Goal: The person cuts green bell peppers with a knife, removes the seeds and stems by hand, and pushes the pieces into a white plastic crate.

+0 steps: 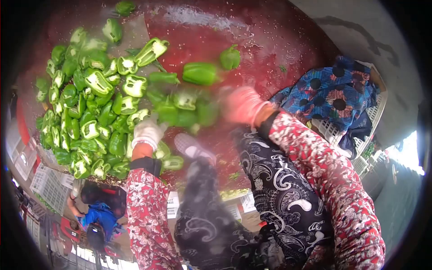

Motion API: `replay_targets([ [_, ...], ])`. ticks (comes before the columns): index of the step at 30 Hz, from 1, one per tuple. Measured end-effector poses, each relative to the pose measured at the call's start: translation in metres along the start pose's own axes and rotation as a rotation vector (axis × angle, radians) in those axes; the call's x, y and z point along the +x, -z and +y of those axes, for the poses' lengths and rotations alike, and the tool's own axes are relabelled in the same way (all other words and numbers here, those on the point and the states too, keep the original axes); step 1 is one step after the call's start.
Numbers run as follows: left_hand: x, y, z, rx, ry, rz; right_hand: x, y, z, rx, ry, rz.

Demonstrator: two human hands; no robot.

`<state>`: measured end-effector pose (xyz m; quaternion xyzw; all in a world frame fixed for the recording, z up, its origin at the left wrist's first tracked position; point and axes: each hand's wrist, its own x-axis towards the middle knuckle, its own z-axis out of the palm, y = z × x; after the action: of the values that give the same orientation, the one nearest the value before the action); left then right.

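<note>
A heap of cut green bell peppers [96, 108], some showing pale seeds and ribs, covers the left of a wet red surface [193, 36]. My left hand [147, 132], in a white glove, is at the heap's right edge, its fingertips among the pepper pieces. My right hand [243, 105], in a pinkish-red glove, is smeared by motion right of several blurred peppers [182, 108]. Just beyond lie a larger green pepper [200, 73] and a small one [230, 57]. What either hand holds, if anything, I cannot tell.
A white plastic crate [371, 112] with blue patterned cloth [333, 92] stands at the right. My patterned trouser legs [283, 180] and a light shoe [191, 145] are in front of me. Another person in blue [101, 218] is at the lower left near a white crate [48, 189].
</note>
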<state>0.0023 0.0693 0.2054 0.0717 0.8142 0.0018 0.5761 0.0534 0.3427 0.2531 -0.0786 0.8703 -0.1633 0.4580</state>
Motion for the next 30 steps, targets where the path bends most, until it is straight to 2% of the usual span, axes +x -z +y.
replay_targets([
  [2,0.002,-0.023,-0.004,-0.051,-0.008,0.063,-0.015,0.023,0.01,-0.032,-0.245,-0.025],
  [4,-0.002,-0.041,-0.001,-0.15,0.024,0.135,-0.025,0.016,0.03,0.181,-0.326,0.379],
  [6,-0.01,-0.058,-0.008,-0.187,0.043,0.148,-0.005,-0.01,0.077,-0.234,-0.288,0.127],
  [7,-0.009,-0.079,-0.019,-0.227,-0.013,0.303,0.002,-0.021,0.085,-0.233,-0.286,0.121],
  [8,-0.012,-0.096,-0.028,-0.267,-0.07,0.459,0.006,-0.03,0.089,0.065,-0.497,0.222],
  [9,-0.022,-0.107,-0.035,-0.415,-0.063,0.489,0.011,-0.038,0.091,0.367,-0.7,0.317],
  [10,-0.029,-0.126,-0.048,-0.414,-0.051,0.48,0.015,-0.046,0.092,0.369,-0.696,0.303],
  [12,-0.046,-0.164,-0.081,-0.763,-0.013,0.455,0.022,-0.061,0.073,0.14,-0.616,0.286],
  [13,-0.061,-0.18,-0.092,-0.824,0.096,0.397,0.022,-0.059,0.064,-0.229,-0.504,-0.019],
  [14,-0.078,-0.198,-0.105,-0.898,0.084,0.446,0.02,-0.059,0.057,-0.22,-0.494,-0.033],
  [16,-0.107,-0.248,-0.138,-0.895,0.132,0.549,0.016,-0.064,0.051,0.065,-0.495,0.124],
  [18,-0.144,-0.274,-0.156,-0.924,0.25,0.335,0.012,-0.067,0.044,0.059,-0.495,0.112],
  [20,-0.168,-0.331,-0.182,-1.043,0.348,0.347,0.007,-0.071,0.025,-0.043,-0.501,0.084],
  [22,-0.195,-0.384,-0.198,-0.899,0.226,0.317,-0.003,-0.072,0.001,0.044,-0.51,0.003],
  [24,-0.217,-0.408,-0.195,-0.837,0.32,0.2,-0.001,-0.085,0.002,-0.168,-0.346,0.151],
  [25,-0.227,-0.355,-0.162,-0.569,0.307,-0.012,-0.004,-0.084,-0.01,-0.151,-0.4,0.147],
  [26,-0.247,-0.342,-0.148,-0.399,0.138,0.163,-0.005,-0.089,-0.013,-0.167,-0.394,0.161],
  [28,-0.248,-0.428,-0.16,-0.988,0.185,0.331,-0.009,-0.106,0.003,-0.537,-0.109,0.065],
  [30,-0.254,-0.471,-0.161,-0.704,0.089,0.391,-0.006,-0.116,0.007,-0.244,-0.336,0.043],
])
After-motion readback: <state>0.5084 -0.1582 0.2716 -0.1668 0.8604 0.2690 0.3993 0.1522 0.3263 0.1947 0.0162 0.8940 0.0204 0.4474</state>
